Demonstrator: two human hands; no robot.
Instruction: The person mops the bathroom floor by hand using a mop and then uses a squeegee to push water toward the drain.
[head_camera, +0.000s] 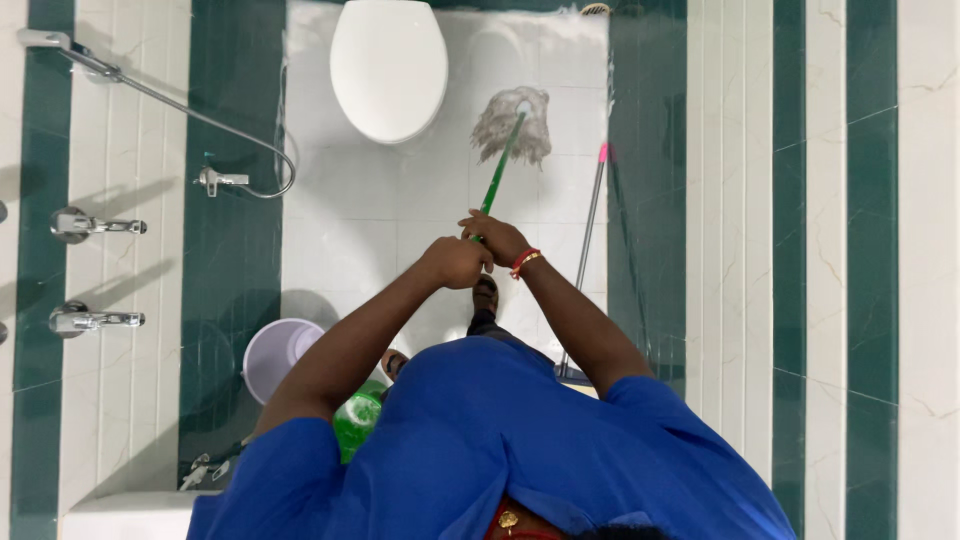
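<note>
A narrow bathroom seen from above, its floor of glossy white square tiles (360, 215) running between walls of white tile banded with dark green stripes (235, 200). A white oval toilet with its plastic lid closed (389, 65) sits at the far end of the floor.

A person in a blue shirt stands facing the toilet. Both hands are clenched around a thin green mop handle (503, 162): the left hand (457, 262) wraps it nearer the body, and the right hand (497, 237), with a red and gold bangle at the wrist, grips just above it, toward the toilet. The handle slants away to a grey stringy mop head (513, 125) pressed flat on the tiles just to the right of the toilet.

On the wall left of the toilet hang a chrome hand-spray with a looping hose (180, 105) and, closer to the person, two chrome taps (95, 225). A pale lilac plastic bucket (280, 352) stands on the floor well back from the toilet on the left, with a translucent green plastic bottle (358, 418) just beside it. A second thin grey pole with a pink tip (590, 235) leans against the green wall to the right of the toilet.

The lower end of the mop handle is hidden inside the fists. The person's feet are mostly covered by the body, and the green bottle is partly cut off by the shirt.
</note>
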